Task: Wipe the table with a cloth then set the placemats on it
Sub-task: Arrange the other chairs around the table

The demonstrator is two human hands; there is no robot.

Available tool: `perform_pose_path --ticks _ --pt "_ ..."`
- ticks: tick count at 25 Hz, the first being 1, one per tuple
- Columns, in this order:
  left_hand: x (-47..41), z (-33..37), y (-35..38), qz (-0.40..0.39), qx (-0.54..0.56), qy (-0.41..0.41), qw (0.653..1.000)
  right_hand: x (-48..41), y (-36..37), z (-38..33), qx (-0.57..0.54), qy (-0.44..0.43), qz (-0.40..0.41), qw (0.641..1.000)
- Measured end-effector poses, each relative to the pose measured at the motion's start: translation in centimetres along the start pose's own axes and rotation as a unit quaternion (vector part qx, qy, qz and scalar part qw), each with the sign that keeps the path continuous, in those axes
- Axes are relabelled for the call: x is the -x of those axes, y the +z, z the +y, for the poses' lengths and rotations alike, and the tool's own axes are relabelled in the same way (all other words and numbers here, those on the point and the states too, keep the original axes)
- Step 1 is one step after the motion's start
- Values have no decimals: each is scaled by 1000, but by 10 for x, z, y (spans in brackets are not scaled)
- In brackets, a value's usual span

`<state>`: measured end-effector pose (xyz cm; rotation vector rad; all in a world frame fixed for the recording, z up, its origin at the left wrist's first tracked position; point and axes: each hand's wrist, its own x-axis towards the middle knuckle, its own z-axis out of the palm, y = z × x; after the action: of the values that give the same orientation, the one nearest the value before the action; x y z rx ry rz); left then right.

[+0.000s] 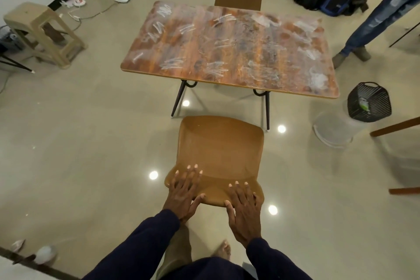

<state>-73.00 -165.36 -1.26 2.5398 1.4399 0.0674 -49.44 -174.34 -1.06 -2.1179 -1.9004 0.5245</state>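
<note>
— Where is the table?
— The wooden table (227, 48), streaked with white smears, stands just beyond a brown chair (220, 143).
— And the hands?
— The left hand (184, 191) and the right hand (244, 209) rest flat on the chair's backrest, fingers straight and spread.

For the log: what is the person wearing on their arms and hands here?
Both arms are in dark navy long sleeves, the left sleeve and right sleeve ending at the wrists. The left hand and right hand are bare: no gloves, and no ring, watch or bracelet shows.
</note>
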Motion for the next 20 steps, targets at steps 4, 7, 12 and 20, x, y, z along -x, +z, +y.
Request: perform_pose_path --ticks 4,7,12,20 --pt "-56 -42 -12 -20 -16 57 998 -30 9 -19 -11 43 17 999" --pt "-73 -63 -8 -49 -16 86 995 -42 12 -32 -16 65 42 997" --pt "-72 -64 -2 -28 11 96 995 -48 12 -33 -10 78 54 995" --pt "-58 -63 2 -46 48 68 995 -49 5 -36 13 38 48 998"
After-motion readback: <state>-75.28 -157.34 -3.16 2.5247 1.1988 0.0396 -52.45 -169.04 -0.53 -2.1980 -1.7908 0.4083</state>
